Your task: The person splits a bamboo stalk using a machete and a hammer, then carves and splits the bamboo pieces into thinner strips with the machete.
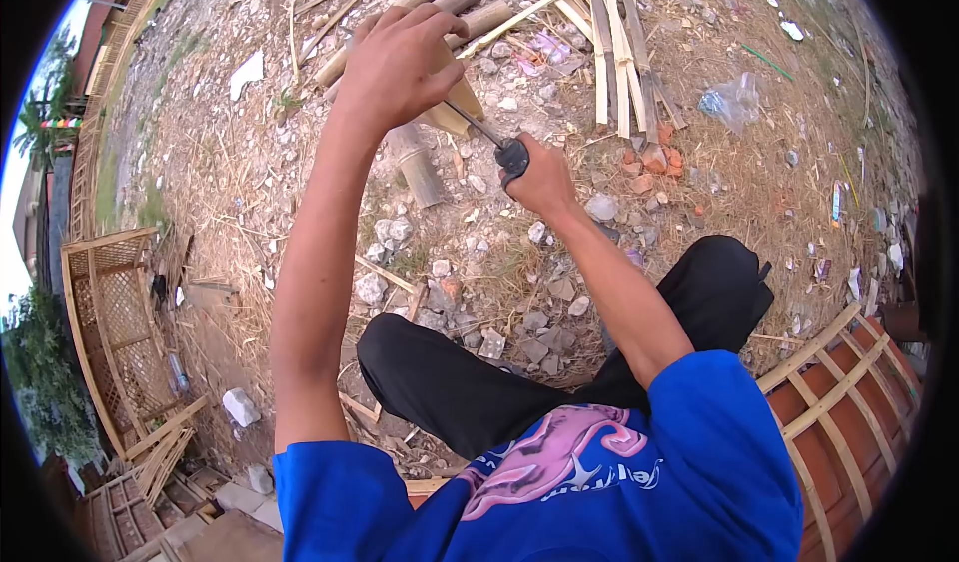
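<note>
At the top middle, my left hand (400,67) is curled over the upper part of a pale yellowish bamboo piece (463,100); the hand hides much of it. My right hand (542,179) is closed around the black handle of a tool with a thin dark metal shaft or blade (477,128). The metal part reaches up and left to the bamboo piece; I cannot make out its exact kind. Below my left hand, a short round bamboo length (420,167) lies on the ground. Thicker round poles (484,22) lie just beyond my hands.
Long split strips (617,52) lie in a pile at the top right. Broken red bricks (654,159) and a clear plastic bag (734,102) are on the stony ground. A wooden lattice panel (110,312) stands at left; a slatted bamboo frame (839,412) is at lower right.
</note>
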`<state>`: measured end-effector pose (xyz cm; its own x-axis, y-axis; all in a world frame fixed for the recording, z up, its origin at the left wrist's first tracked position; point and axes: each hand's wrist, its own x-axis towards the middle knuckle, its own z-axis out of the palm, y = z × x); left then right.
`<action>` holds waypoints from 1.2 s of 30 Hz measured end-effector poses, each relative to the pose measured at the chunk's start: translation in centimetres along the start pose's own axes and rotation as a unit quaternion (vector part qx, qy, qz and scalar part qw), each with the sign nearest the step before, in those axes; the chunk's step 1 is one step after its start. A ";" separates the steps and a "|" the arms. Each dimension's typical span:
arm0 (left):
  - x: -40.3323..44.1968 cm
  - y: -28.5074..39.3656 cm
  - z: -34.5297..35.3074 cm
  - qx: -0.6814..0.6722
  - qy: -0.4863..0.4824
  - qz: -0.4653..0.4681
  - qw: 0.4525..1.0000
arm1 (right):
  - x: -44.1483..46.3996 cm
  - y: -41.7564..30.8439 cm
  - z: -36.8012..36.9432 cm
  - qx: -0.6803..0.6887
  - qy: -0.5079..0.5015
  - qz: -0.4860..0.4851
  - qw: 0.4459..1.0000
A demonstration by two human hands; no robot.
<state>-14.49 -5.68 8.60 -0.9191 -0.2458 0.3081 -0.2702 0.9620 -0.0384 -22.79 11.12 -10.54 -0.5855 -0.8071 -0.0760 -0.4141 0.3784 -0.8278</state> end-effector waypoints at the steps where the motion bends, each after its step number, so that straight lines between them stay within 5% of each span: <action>1: 0.1 -0.2 0.0 -0.015 -0.006 -0.020 1.000 | -0.3 -0.4 0.2 0.011 0.016 -0.010 1.000; 6: -0.4 0.3 0.0 -0.136 0.004 -0.085 0.987 | -2.1 -1.1 0.9 0.083 -0.045 0.025 0.995; 10: 0.0 0.7 0.3 -0.062 0.016 -0.033 0.997 | -3.1 -2.5 -2.0 0.094 -0.097 0.024 0.991; 13: -0.9 0.4 0.2 -0.119 0.020 -0.086 0.989 | -3.1 -3.0 -3.4 0.095 -0.151 0.002 0.984; 27: 2.6 -0.5 -0.4 -0.073 -0.083 -0.012 0.994 | -3.7 -5.1 -1.2 0.167 -0.090 0.081 0.979; 30: 2.5 -1.4 -1.5 0.122 0.157 0.082 0.977 | -3.9 -6.5 0.1 0.279 -0.118 0.150 0.941; 34: -3.1 3.2 -3.8 -0.129 0.356 -0.129 0.917 | -5.4 -9.9 1.0 0.368 -0.154 0.157 0.903; 36: -8.8 6.8 -3.1 -0.278 0.286 -0.308 0.864 | -5.9 -11.3 1.9 0.373 -0.165 0.114 0.906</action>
<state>-7.33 3.36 8.61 -0.3153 -0.7854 0.5327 -0.3315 0.6171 0.7136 -13.34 10.75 -1.72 -0.3044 -0.8851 -0.3521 0.3496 0.2400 -0.9056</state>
